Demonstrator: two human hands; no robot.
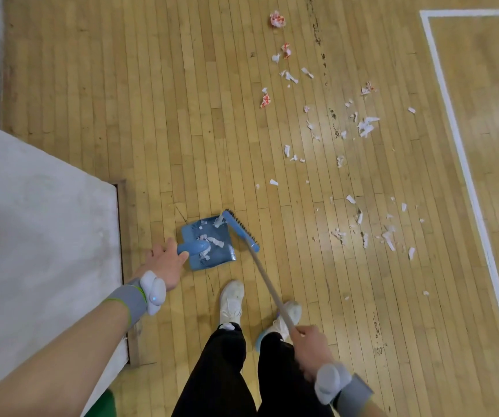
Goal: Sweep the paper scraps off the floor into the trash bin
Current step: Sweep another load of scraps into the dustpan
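Blue plastic dustpan (192, 236) rests on the wooden floor (182, 115), just ahead of the person's feet and slightly to the left. The left hand (167, 258) grips its short handle with curled fingers. The right hand (311, 346) is closed round the upper end of the grey broom shaft (272, 291). The shaft runs diagonally forward and to the left, down to the blue broom head (242, 231).

The broom head lies along the open right-hand edge of the dustpan, touching it or very nearly so. Its long axis is angled from far-left to near-right. Several collected scraps (212, 240) already lie inside the pan.

Most of the loose paper scraps (365, 126) are still on the floor. They form a long scattered band well apart from the pan, on the right and ahead of it. The band runs from a crumpled red-and-white wad (277, 18) at the far end to a loose cluster (389, 234) near the right foot. All of it lies on the near side of the white floor line (459, 145).

The pan mouth faces this band. The right hand, which holds the broom, is on the same side as the scraps and nearer to them. The likely next stroke reaches the broom head out to the right, past the nearest cluster, and draws it back left toward the pan mouth. The task is judged to be at an early stage.

The trash bin cannot be identified in this view.
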